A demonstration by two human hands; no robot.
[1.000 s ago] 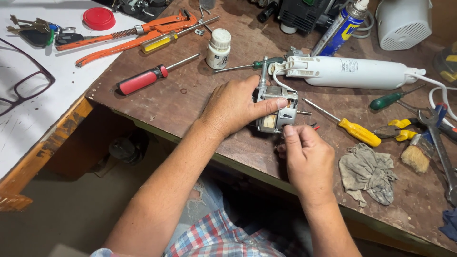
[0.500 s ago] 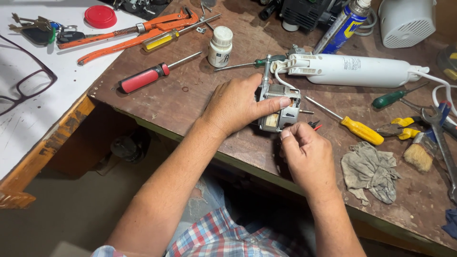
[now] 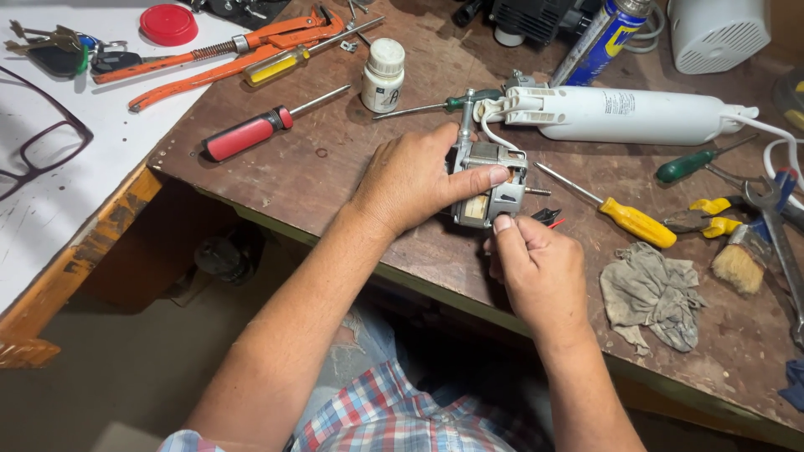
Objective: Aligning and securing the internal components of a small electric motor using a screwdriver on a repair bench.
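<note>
Lying far left on the white board are glasses (image 3: 38,151), keys (image 3: 50,52) and a red lid (image 3: 168,23). On the brown bench (image 3: 335,167) come orange pliers (image 3: 226,50), a red screwdriver (image 3: 251,132) and a small white bottle (image 3: 383,75). The left hand (image 3: 414,180) wraps the motor (image 3: 490,180) near the bench's front edge, thumb across its top. The right hand (image 3: 540,272) pinches at the motor's underside with closed fingertips. Right of them lie a yellow screwdriver (image 3: 632,222), a rag (image 3: 653,293) and a brush (image 3: 737,264).

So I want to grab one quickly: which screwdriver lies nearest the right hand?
The yellow-handled screwdriver, just right of the right hand. The red-handled and green-handled ones lie farther off.
</note>
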